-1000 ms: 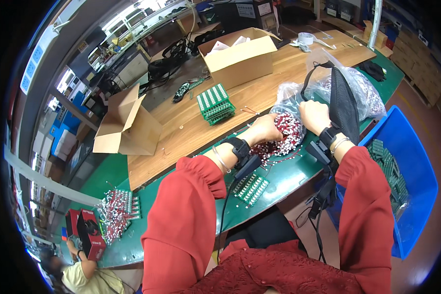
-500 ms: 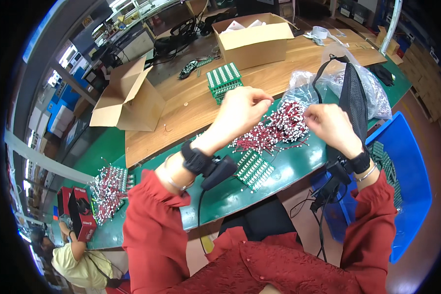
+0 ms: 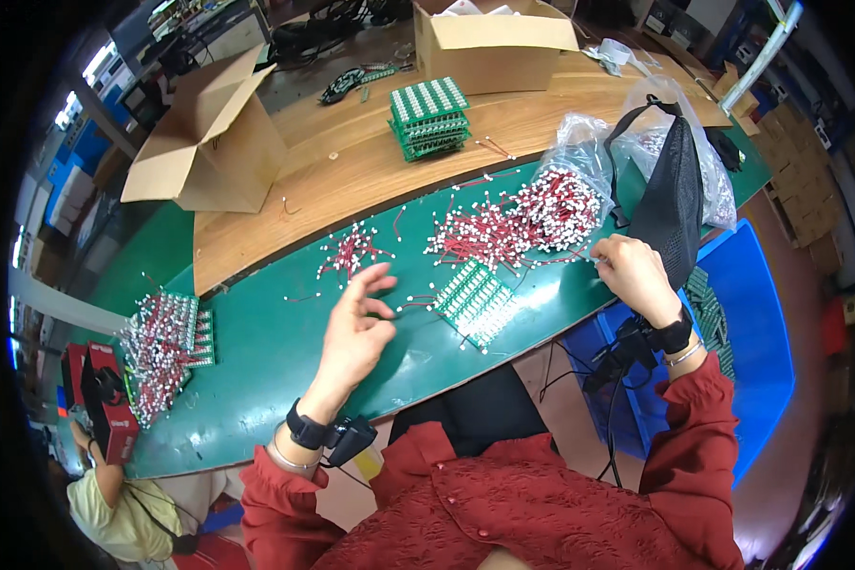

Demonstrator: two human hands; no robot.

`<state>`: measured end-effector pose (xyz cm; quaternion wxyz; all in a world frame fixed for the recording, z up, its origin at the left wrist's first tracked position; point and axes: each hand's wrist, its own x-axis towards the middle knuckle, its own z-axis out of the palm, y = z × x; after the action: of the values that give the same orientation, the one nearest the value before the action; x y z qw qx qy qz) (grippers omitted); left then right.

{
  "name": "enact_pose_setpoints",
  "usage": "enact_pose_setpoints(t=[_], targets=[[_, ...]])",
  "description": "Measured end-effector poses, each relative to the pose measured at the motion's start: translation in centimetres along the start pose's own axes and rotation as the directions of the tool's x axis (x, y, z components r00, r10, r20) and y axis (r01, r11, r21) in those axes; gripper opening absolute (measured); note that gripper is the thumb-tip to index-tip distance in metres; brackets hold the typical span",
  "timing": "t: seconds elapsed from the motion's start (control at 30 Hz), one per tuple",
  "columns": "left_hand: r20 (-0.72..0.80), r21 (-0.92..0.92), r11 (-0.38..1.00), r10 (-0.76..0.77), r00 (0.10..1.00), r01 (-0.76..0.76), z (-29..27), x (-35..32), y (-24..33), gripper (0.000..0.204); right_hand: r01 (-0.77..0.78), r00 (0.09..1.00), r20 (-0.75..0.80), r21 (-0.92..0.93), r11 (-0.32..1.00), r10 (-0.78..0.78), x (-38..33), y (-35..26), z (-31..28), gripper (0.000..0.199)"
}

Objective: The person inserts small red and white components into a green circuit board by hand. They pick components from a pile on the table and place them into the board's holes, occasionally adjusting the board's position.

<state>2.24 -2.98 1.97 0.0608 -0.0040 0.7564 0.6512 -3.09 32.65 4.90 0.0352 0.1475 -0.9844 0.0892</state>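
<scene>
Looked over a long green table (image 3: pixel 256 380) first, then a blue bin (image 3: pixel 765 351) off its near right side. Found the big heap of red-and-white wires (image 3: pixel 551 209) toward the table's far edge, right of the middle, up against a clear plastic bag (image 3: pixel 582 138). Caught the left hand (image 3: pixel 356 323) well apart from that heap, versus close by it half a second ago; saw its fingers go from bunched to spread. Noticed the right hand (image 3: pixel 636 275) a bit nearer the table's near edge than before, with fingers curled; couldn't tell about anything pinched there. Spotted a green circuit board (image 3: pixel 475 304) near that edge, plus a small wire pile (image 3: pixel 351 249) just beyond the left fingertips, now in plain view.
</scene>
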Motion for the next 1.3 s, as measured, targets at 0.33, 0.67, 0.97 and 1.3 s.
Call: enact_pose_setpoints(t=[0.33, 0.67, 0.97, 1.3], targets=[[0.194, 0.072, 0.992, 0.090, 0.977, -0.105, 3.4, 2.2, -0.8, 0.035, 0.023, 0.996, 0.083, -0.071, 0.997, -0.017, 2.5, -2.1, 2.2, 0.008], [0.097, -0.252, 0.968, 0.034, 0.995, -0.009, 3.6, 2.8, -3.5, 0.009, -0.157, 0.983, 0.126, 0.183, 0.970, 0.135, 5.5, -6.0, 0.2, 0.010], [0.127, -0.167, 0.985, 0.071, 0.989, -0.049, 3.7, 2.7, -4.5, 0.008, -0.146, 0.989, -0.014, 0.000, 0.989, 0.145, 4.6, -7.9, -3.9, 0.017], [0.120, -0.122, 0.992, 0.050, 0.992, -0.035, 3.3, 2.7, -3.1, 0.007, -0.106, 0.994, 0.047, 0.555, 0.825, 0.096, 6.8, -7.1, 2.5, 0.013]])
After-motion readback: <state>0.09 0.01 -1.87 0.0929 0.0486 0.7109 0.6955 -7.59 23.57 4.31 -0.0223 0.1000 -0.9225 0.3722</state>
